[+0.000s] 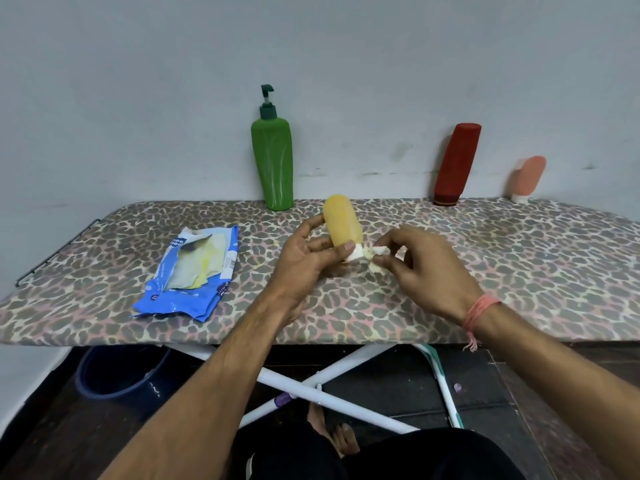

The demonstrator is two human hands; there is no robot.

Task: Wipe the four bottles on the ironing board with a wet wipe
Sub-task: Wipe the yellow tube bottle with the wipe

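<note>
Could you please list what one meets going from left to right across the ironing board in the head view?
Blue wet wipe packet → green pump bottle → yellow bottle held in the left hand → wet wipe pinched by the right hand → red bottle → pink bottle.

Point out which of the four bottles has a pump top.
The green bottle, standing upright against the wall at the board's far edge. The yellow bottle, red bottle and pink bottle have none.
</note>
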